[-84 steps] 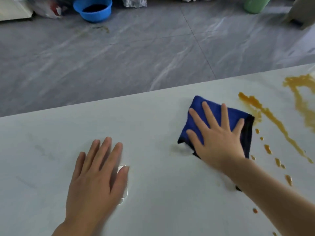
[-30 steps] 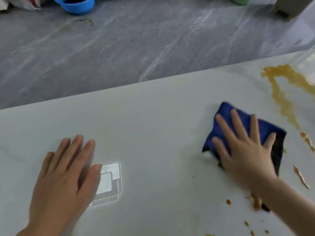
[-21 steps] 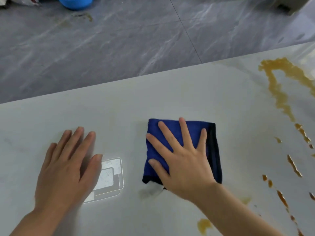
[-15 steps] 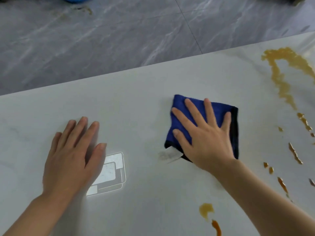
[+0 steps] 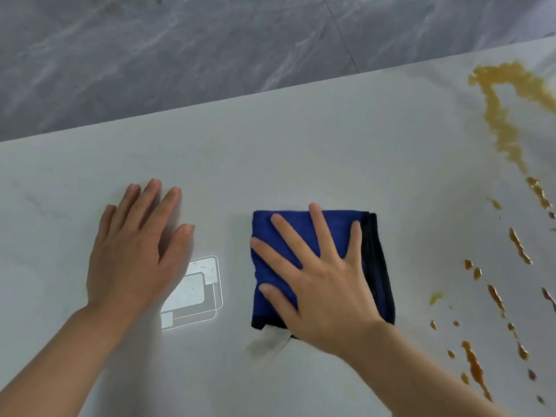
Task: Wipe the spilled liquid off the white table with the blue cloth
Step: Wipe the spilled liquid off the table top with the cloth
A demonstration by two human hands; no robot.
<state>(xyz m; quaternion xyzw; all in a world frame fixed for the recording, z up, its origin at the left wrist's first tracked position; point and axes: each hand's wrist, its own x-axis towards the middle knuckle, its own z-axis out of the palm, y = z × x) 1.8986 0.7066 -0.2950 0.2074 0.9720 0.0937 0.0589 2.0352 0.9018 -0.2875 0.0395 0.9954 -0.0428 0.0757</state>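
The right hand presses flat, fingers spread, on the folded blue microfibre cloth, likely for even wiping pressure. The left hand lies open on the white marbled worktop, probably bracing. The orange-brown spilled liquid remains well right of the cloth.

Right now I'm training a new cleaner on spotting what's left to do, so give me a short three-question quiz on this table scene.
1. True or false: the right hand lies flat with spread fingers on the blue cloth.
2. The orange spill lies on which side of the cloth? A. left B. right C. under it
3. What does the left hand rest on?

Key: 1. true; 2. B; 3. the white table, palm down, holding nothing.
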